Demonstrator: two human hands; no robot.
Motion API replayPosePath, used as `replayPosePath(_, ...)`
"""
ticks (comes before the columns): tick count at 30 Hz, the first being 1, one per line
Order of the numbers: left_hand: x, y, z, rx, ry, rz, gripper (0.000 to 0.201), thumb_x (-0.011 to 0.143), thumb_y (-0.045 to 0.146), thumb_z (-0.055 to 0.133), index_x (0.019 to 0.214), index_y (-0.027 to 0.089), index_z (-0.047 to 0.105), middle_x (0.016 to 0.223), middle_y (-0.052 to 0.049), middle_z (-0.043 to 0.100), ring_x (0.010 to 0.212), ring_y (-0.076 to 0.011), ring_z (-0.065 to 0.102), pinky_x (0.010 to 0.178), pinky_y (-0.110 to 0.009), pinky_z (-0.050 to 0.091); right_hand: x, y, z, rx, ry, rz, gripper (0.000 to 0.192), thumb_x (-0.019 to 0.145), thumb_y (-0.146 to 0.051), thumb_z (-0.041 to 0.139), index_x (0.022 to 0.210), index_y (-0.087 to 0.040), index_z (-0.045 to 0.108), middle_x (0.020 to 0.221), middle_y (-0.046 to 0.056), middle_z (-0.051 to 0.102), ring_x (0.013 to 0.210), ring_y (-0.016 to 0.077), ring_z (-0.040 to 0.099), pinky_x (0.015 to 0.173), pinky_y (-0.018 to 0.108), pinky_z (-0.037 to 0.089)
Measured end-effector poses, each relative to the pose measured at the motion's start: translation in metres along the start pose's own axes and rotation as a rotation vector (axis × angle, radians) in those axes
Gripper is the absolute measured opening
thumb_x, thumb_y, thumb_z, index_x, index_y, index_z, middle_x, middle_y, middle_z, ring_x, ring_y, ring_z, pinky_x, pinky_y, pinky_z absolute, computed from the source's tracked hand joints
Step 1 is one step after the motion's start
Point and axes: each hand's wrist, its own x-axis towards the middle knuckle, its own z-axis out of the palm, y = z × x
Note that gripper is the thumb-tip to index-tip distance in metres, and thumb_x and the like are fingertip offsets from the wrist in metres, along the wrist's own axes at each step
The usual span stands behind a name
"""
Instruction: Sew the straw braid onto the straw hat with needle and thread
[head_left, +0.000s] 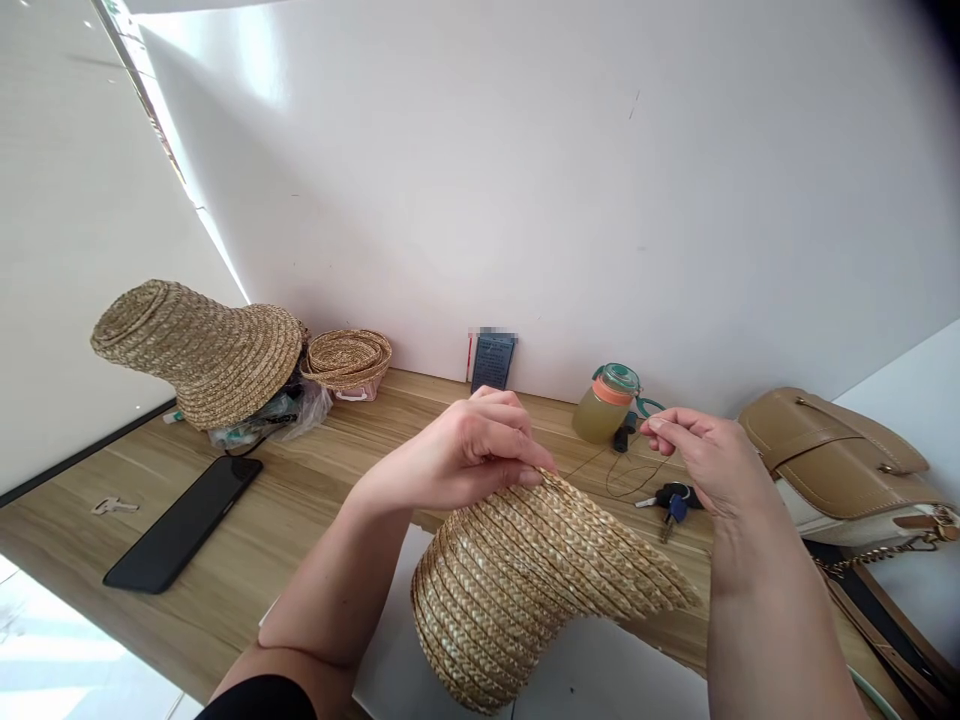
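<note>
A woven straw hat (495, 590) is tilted in front of me, its crown low and its brim spreading to the right. My left hand (480, 450) pinches the upper edge of the brim between thumb and fingers. To the right, my right hand (697, 450) is raised away from the hat, fingertips pressed together on a thin dark thread (609, 484). The thread runs between the brim and those fingertips and hangs in a loose loop. Whether a needle is in the fingertips is too small to tell.
Another straw hat (202, 350) and a coiled straw piece (349, 357) stand at the back left. A black phone (184, 525) and a small key (115, 506) lie left. A drink bottle (604, 405), keys (675, 508) and a tan bag (840, 455) are to the right.
</note>
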Motion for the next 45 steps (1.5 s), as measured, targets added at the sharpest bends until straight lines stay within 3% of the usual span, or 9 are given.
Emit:
replayPosePath(10, -0.001, -0.001, -0.001, -0.005, 0.012, -0.009, 0.016, 0.088, 0.023, 0.058, 0.089, 0.015, 0.072, 0.076, -0.005, 0.069, 0.078, -0.0152, 0.056, 0.086, -0.033, 0.041, 0.020, 0.031, 0.000, -0.112, 0.146, 0.095, 0.017, 0.056, -0.032, 0.055, 0.054, -0.017, 0.063, 0.055, 0.003, 0.059, 0.053, 0.0142, 0.050, 0.050, 0.027, 0.039)
replayPosePath(19, 0.002, -0.002, 0.003, 0.011, 0.053, -0.034, 0.016, 0.087, 0.021, 0.059, 0.089, 0.012, 0.072, 0.069, -0.004, 0.063, 0.072, -0.0133, 0.055, 0.087, -0.032, 0.040, 0.022, 0.039, -0.005, -0.321, 0.120, 0.109, 0.014, 0.059, -0.028, 0.054, 0.054, -0.019, 0.063, 0.052, 0.004, 0.062, 0.054, 0.0182, 0.058, 0.047, 0.026, 0.036)
replayPosePath(25, 0.003, -0.004, 0.006, 0.025, 0.098, -0.128, 0.014, 0.085, 0.022, 0.060, 0.086, 0.013, 0.072, 0.073, -0.004, 0.064, 0.074, -0.0140, 0.055, 0.081, -0.030, 0.042, 0.033, 0.064, 0.000, -0.404, -0.001, 0.088, 0.020, 0.064, -0.031, 0.051, 0.062, -0.018, 0.066, 0.055, 0.003, 0.065, 0.053, 0.0176, 0.059, 0.049, 0.026, 0.039)
replayPosePath(30, 0.001, 0.001, 0.004, 0.024, 0.116, -0.196, 0.013, 0.085, 0.021, 0.060, 0.085, 0.013, 0.071, 0.073, -0.004, 0.064, 0.076, -0.0143, 0.055, 0.078, -0.029, 0.043, 0.026, 0.048, -0.003, -0.472, -0.173, 0.063, 0.023, 0.066, -0.036, 0.054, 0.064, -0.018, 0.068, 0.057, 0.004, 0.067, 0.056, 0.0203, 0.061, 0.052, 0.029, 0.042)
replayPosePath(35, 0.001, 0.008, 0.003, -0.009, 0.087, -0.203, 0.014, 0.086, 0.020, 0.059, 0.087, 0.013, 0.072, 0.072, -0.004, 0.062, 0.074, -0.0135, 0.054, 0.075, -0.028, 0.044, 0.002, 0.019, -0.030, -0.587, -0.413, -0.060, 0.041, 0.062, -0.037, 0.066, 0.100, -0.023, 0.073, 0.103, 0.006, 0.074, 0.097, 0.0306, 0.066, 0.080, 0.040, 0.050)
replayPosePath(38, 0.001, 0.011, 0.005, 0.002, 0.082, -0.199, 0.014, 0.085, 0.019, 0.060, 0.087, 0.013, 0.072, 0.073, -0.004, 0.062, 0.075, -0.0138, 0.054, 0.076, -0.028, 0.043, -0.013, 0.007, -0.049, -0.824, -0.248, -0.204, 0.043, 0.072, -0.029, 0.054, 0.112, -0.019, 0.068, 0.110, 0.011, 0.071, 0.102, 0.0345, 0.064, 0.081, 0.046, 0.048)
replayPosePath(41, 0.002, 0.013, 0.009, 0.041, 0.090, -0.202, 0.014, 0.085, 0.018, 0.059, 0.087, 0.012, 0.071, 0.073, -0.004, 0.063, 0.075, -0.0138, 0.054, 0.078, -0.028, 0.043, -0.030, -0.013, -0.058, -0.953, 0.007, -0.228, 0.041, 0.076, -0.019, 0.045, 0.108, -0.020, 0.070, 0.096, 0.012, 0.073, 0.105, 0.0346, 0.063, 0.064, 0.041, 0.049)
replayPosePath(43, 0.001, 0.015, 0.012, 0.071, 0.101, -0.218, 0.014, 0.085, 0.018, 0.058, 0.088, 0.012, 0.071, 0.075, -0.004, 0.063, 0.077, -0.0144, 0.053, 0.079, -0.029, 0.042, -0.043, -0.031, -0.055, -0.900, 0.108, -0.254, 0.037, 0.079, -0.021, 0.046, 0.107, -0.026, 0.070, 0.089, 0.008, 0.074, 0.111, 0.0319, 0.061, 0.059, 0.036, 0.049)
replayPosePath(45, 0.001, 0.018, 0.016, 0.097, 0.110, -0.233, 0.015, 0.086, 0.019, 0.057, 0.089, 0.014, 0.071, 0.076, -0.004, 0.063, 0.079, -0.0152, 0.053, 0.080, -0.030, 0.040, -0.059, -0.048, -0.044, -0.745, 0.092, -0.364, 0.030, 0.085, -0.032, 0.050, 0.110, -0.030, 0.067, 0.092, 0.004, 0.075, 0.112, 0.0280, 0.062, 0.071, 0.035, 0.053)
